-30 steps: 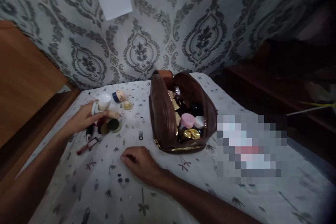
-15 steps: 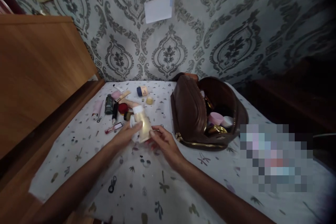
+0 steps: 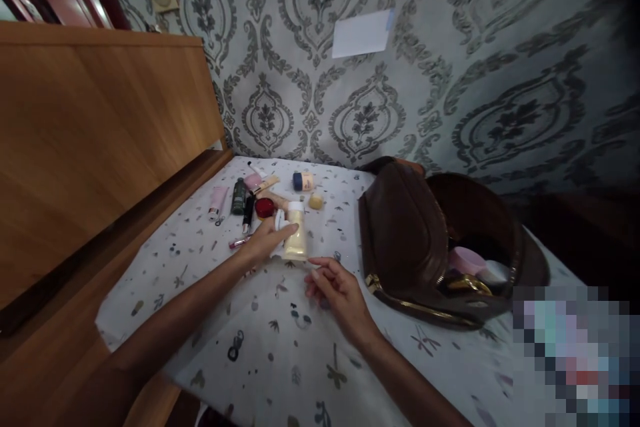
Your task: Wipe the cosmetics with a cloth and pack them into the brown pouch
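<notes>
A pale yellow squeeze tube [image 3: 296,240] with a white cap is held upright in my left hand [image 3: 265,240], its thumb across the front. A white item [image 3: 281,220] is in the same grip beside the tube; its kind is unclear. Close to the tube's lower right corner, my right hand [image 3: 337,290] has loosely curled fingers, with nothing visible in them. Behind the left hand lie a red round jar [image 3: 264,208], a black tube [image 3: 249,212], a dark green bottle [image 3: 239,197] and a pink tube [image 3: 218,202].
An open brown bag [image 3: 400,240] on the right contains a pink-lidded jar [image 3: 467,260] and other items. A blue-and-peach jar [image 3: 303,181] and a small yellow jar [image 3: 315,202] lie farther back on the patterned cloth [image 3: 280,360]. A wooden cabinet [image 3: 110,107] borders the left.
The view has swung left, so things appear farther right. My right fingers have eased off the tube, and the tube stands straighter in my left hand.
</notes>
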A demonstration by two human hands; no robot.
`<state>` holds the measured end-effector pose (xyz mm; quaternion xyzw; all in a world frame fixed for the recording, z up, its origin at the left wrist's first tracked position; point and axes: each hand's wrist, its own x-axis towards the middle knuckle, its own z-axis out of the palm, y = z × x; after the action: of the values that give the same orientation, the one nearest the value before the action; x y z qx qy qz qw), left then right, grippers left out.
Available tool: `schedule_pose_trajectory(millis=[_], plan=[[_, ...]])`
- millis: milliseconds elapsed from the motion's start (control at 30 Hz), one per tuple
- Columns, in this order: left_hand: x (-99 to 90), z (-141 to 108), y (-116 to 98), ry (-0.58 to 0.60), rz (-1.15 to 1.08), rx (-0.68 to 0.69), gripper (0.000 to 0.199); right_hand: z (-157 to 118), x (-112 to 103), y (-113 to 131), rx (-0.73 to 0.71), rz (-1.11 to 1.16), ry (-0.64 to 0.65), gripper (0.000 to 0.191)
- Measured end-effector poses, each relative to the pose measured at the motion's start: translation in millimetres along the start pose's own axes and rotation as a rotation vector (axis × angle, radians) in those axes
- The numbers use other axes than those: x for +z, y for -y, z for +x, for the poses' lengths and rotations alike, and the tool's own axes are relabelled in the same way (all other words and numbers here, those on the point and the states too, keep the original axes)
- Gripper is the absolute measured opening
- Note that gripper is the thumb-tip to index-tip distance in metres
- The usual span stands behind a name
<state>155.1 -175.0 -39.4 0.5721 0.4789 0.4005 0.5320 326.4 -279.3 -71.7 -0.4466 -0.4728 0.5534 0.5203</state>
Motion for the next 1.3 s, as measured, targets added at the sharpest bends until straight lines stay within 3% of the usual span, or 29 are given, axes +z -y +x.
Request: schedule_pose_trajectory(millis=[100, 233, 333, 500, 533, 567, 633, 733, 867, 1100, 1200, 1300], plan=[[4.8, 16, -9, -0.032, 0.044, 0.072, 0.041, -1, -1, -1, -0.003, -0.008, 0.005, 0.048], [9.5, 40, -19, -0.108, 0.063, 0.065, 0.042, 0, -2, -2, -0.012, -0.011, 0.019, 0.048], [0.3, 50, -27, -0.161, 0.124, 0.065, 0.039, 0, -3, -1, -0.004, -0.022, 0.035, 0.049], [-54.7, 42, -45, -0.344, 0.343, 0.142, 0.032, -2, -3, 0, 0.007, -0.035, 0.058, 0.049], [-68.5, 38, -46, -0.406, 0.435, 0.159, 0.033, -2, -3, 0, 0.006, -0.039, 0.061, 0.049], [-81.5, 35, -45, -0.487, 0.703, 0.184, 0.035, -2, -3, 0, 0.005, -0.044, 0.063, 0.048], [-103.0, 30, -38, -0.538, 1.1, 0.114, 0.039, -2, -2, 0, 0.006, -0.051, 0.066, 0.047], [-121.6, 27, -21, -0.482, 1.26, -0.082, 0.042, -2, -1, 1, 0.007, -0.055, 0.068, 0.046], [-134.2, 29, -7, -0.496, 1.177, -0.144, 0.037, -3, -1, 2, -0.006, -0.06, 0.065, 0.043], [-142.3, 14, -13, -0.474, 0.8, -0.06, 0.048, -4, 0, 2, -0.01, -0.021, 0.058, 0.043], [-124.3, -8, -20, -0.316, 0.532, 0.032, 0.061, -3, 0, 2, -0.017, 0.01, 0.052, 0.046], [-89.1, -35, -28, -0.045, 0.314, 0.079, 0.062, -3, -1, 2, -0.02, 0.048, 0.03, 0.051]])
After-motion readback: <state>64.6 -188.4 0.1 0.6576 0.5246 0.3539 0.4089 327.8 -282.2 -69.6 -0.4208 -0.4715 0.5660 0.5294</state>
